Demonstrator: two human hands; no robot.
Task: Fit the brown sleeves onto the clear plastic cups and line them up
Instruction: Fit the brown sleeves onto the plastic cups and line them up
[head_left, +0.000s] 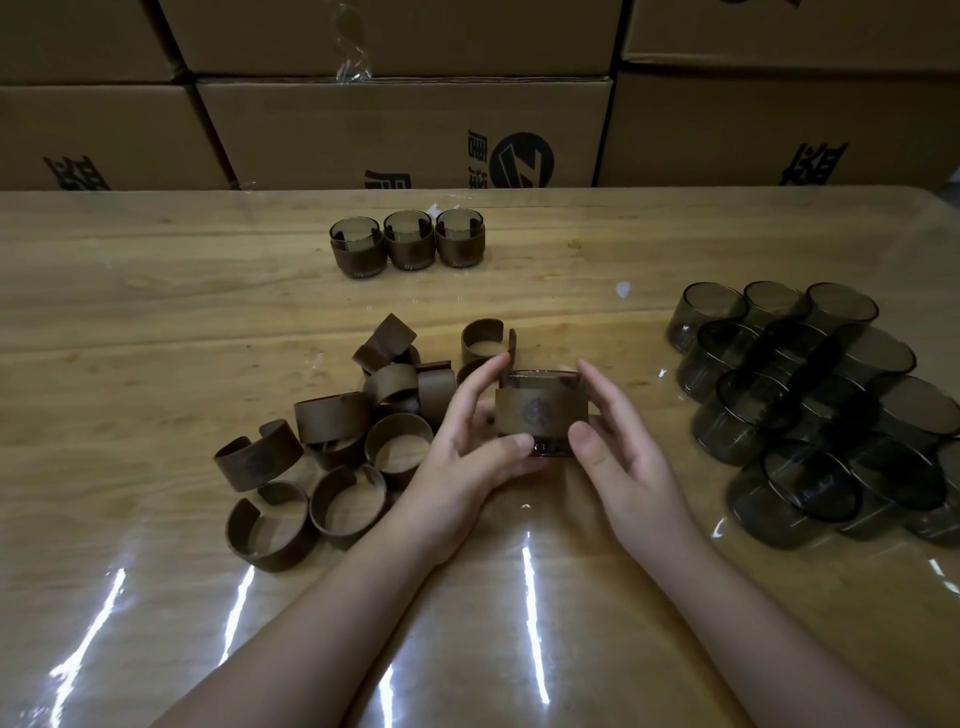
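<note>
i see the cup (540, 413) in the middle of the table, held just above or on the surface, i cannot tell which. it stands upright, mouth up, its axis vertical, tipped slightly toward me at the base. a brown sleeve (542, 410) is wrapped around its body, the round printed emblem facing me; the clear rim shows above the sleeve and the clear base below it.

my left hand (470, 441) grips it from the left, thumb on the lower front edge, fingers curled up the far left side. my right hand (621, 447) grips it from the right, thumb pressed at the lower right corner, index finger reaching up past the rim.

just left of the cup lies the pile of loose sleeves (332, 441), open c-shaped bands, some standing on edge, some leaning on each other, their gaps pointing different ways.

to the right, well apart from my hands, sits the cluster of bare cups (810, 395), dark-tinted and clear, mouths up, some resting on others.

further back, three finished cups (408, 244) stand in a row running left to right, touching side by side, each wearing a sleeve.

the wooden table (156, 312) has a glossy clear cover. cardboard boxes (405, 130) are stacked behind it.
</note>
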